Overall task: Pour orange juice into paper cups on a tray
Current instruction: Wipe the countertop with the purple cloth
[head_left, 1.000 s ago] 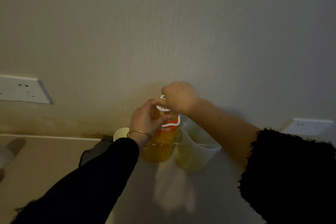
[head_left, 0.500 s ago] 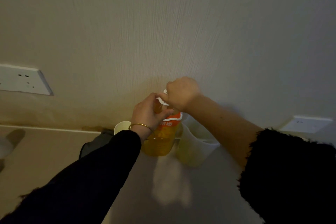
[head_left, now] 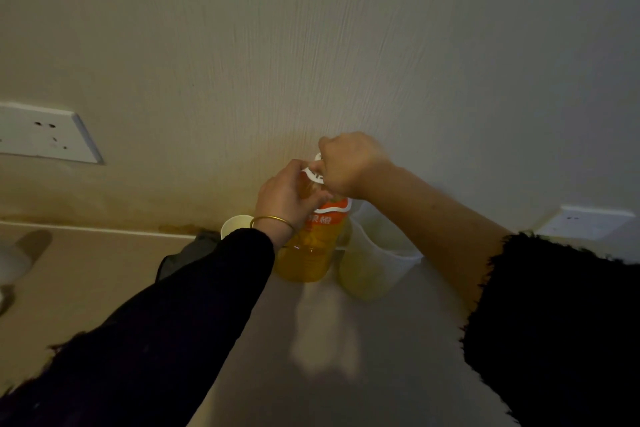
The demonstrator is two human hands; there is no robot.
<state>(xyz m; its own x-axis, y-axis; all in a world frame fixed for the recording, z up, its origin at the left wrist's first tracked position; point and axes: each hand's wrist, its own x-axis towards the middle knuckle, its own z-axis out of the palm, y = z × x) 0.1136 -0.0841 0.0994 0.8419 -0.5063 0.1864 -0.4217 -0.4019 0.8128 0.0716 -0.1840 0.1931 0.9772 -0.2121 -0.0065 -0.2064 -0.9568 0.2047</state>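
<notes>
Beige wall (head_left: 311,45) is filling most of the view, with a pale table (head_left: 381,374) running along its base. Orange juice bottle (head_left: 311,250) is standing upright at the far side of the table, close to the wall. Left hand (head_left: 287,199) is wrapping around the bottle's neck, fingers curled tight. Right hand (head_left: 349,163) is clamping over the white cap (head_left: 317,173) from above. Paper cup (head_left: 235,224) is sitting just left of the bottle, translucent jug (head_left: 377,263) just right; contact unclear.
</notes>
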